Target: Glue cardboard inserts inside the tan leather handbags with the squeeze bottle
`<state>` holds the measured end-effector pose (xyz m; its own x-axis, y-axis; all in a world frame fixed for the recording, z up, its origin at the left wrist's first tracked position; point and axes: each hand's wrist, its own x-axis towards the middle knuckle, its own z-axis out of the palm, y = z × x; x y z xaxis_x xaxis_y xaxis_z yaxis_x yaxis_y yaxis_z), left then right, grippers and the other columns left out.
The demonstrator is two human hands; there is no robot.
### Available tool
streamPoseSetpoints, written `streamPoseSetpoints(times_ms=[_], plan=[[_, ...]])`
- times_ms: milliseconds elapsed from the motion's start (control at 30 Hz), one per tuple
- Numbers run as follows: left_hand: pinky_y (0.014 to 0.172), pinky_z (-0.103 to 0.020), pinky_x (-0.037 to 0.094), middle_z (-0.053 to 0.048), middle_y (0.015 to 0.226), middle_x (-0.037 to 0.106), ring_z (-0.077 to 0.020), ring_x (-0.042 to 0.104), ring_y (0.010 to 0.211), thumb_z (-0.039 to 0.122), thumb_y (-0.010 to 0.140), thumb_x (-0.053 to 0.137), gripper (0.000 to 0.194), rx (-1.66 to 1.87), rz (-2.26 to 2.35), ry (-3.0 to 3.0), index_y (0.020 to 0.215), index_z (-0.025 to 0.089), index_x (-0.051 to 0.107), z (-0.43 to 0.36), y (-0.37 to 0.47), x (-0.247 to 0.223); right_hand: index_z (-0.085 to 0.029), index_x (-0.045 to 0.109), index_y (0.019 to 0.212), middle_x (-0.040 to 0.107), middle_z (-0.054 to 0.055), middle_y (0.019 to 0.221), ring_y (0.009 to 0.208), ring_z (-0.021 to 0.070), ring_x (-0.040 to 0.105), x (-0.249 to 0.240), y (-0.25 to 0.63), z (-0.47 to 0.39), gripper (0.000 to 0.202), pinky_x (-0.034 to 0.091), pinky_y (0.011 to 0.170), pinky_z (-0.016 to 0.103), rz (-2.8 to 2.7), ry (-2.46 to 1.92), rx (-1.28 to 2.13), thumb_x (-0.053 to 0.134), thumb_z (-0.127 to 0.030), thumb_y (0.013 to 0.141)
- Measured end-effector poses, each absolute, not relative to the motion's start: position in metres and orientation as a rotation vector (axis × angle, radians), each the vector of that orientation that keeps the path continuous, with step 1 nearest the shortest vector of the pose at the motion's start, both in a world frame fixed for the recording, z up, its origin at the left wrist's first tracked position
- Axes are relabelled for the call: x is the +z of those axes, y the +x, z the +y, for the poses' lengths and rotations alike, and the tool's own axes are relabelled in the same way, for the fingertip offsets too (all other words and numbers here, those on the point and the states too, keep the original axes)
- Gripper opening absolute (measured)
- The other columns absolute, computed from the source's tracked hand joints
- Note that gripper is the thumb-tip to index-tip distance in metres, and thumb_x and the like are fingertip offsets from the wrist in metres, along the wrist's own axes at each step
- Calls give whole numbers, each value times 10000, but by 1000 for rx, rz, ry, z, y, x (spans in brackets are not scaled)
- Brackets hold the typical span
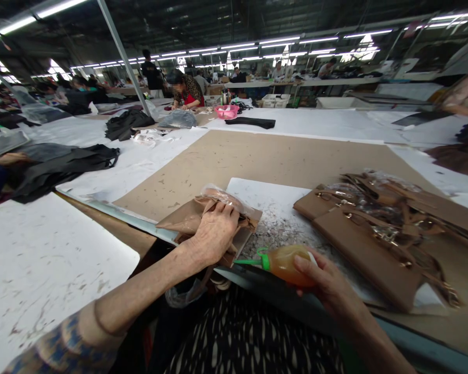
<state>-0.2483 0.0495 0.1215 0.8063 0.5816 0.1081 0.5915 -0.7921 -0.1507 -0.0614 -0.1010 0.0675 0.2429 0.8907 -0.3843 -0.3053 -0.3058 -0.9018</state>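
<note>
Bottle (pixel 284 263): 1, in right hand (pixel 317 274); 1 workpiece (pixel 181 218) under left hand (pixel 215 234).

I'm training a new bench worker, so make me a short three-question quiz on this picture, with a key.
1. The bottle in the right hand has a nozzle that is: A) blue, B) green, C) black.
2. True or false: the left hand touches the tan piece.
3. Fill in: the pile of brown bags lies on the person's ____ side.

Key: 1 B; 2 true; 3 right.
</note>
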Motion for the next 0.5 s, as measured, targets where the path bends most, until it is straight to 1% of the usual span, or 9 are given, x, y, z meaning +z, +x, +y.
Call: streamPoseSetpoints(times_ms=[167,233,333,400,500], plan=[[844,-417,399,-130,1010,551,-284,470,989,167,818,440,218,7,-970,-2814,998,113,549,46,-246,131,-185,537,1024,612,35,807,648,190,562,75,-56,-99,479,484,484,262,-740,-1536,1117,678,-491,684],[819,-414,418,-137,1011,551,-291,474,987,134,794,449,234,58,-998,-2820,1003,99,547,46,-245,138,-195,519,1044,608,31,833,684,199,560,76,-52,-95,489,502,517,277,-794,-1603,1024,675,-495,690],[808,-412,440,-145,1041,543,-302,465,1013,123,758,484,270,112,-1019,-2849,1019,82,543,47,-243,147,-199,502,1050,602,38,873,732,213,555,73,-47,-87,480,506,524,286,-856,-1628,952,648,-507,711],[803,-406,452,-143,1047,543,-300,463,1019,128,750,495,272,114,-1024,-2863,1014,87,548,50,-243,150,-203,493,1076,607,36,871,723,219,561,69,-45,-82,508,499,531,296,-899,-1675,882,628,-533,714],[800,-389,461,-130,1054,550,-288,467,1016,133,744,504,261,52,-1007,-2869,998,115,564,57,-245,150,-209,495,1134,607,16,790,660,221,563,62,-42,-77,599,480,577,324,-975,-1883,648,606,-598,692]])
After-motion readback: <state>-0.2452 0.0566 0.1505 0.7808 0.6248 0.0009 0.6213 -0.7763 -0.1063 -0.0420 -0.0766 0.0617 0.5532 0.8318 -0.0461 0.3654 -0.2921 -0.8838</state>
